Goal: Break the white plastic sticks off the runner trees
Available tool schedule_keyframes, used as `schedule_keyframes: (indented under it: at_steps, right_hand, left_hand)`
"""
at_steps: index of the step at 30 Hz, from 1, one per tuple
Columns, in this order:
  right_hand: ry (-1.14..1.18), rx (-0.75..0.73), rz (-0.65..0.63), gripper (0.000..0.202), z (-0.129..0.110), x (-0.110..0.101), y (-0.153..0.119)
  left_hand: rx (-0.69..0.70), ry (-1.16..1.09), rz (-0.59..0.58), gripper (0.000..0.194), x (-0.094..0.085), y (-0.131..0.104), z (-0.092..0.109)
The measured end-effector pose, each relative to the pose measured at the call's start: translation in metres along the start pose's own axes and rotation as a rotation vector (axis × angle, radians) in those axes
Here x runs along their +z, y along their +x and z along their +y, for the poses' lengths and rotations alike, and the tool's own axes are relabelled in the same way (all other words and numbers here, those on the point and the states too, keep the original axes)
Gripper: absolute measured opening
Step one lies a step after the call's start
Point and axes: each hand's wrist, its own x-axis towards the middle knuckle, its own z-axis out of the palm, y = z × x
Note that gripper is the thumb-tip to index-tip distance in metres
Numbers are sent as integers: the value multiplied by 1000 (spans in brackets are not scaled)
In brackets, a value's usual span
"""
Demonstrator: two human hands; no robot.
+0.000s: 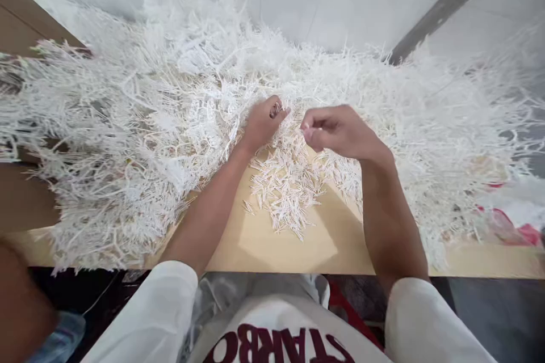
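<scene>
A big heap of white plastic branched strips [140,125] covers most of the pale wooden table [298,244]. My left hand [261,125] is curled at the heap's near edge, its fingers closed around a white strip. My right hand [340,133] is just to its right, with thumb and fingers pinched on a small white piece. Below both hands lies a loose pile of short white sticks [289,187] on the bare wood.
White tiled wall rises behind the heap, with a grey metal rail [447,3] at the upper right. Red and white plastic [511,227] lies at the right table edge. Another person's arm [21,306] shows at the lower left.
</scene>
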Motion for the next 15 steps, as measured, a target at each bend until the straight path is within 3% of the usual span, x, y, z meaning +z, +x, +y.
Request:
schedule_keyframes:
  at_steps: [2,4,7,12,15]
  right_hand:
    - [-133,30,226,10,14,-7,3]
    - [-280,83,373,10,28,-12,4]
    - [-471,185,335,30,49,-13,7]
    - [-599,213,206,27,62,2,17]
    - [-744,175,209,28,58,9,19]
  left_hand:
    - [-18,-3,-55,42,0,-1,2]
    - [-24,-2,-96,43,1,-3,3]
    - [-10,10,-133,43,0,-5,7]
    - [19,86,-188,29,-2,-6,11]
    - [24,88,-191,20,-2,-6,11]
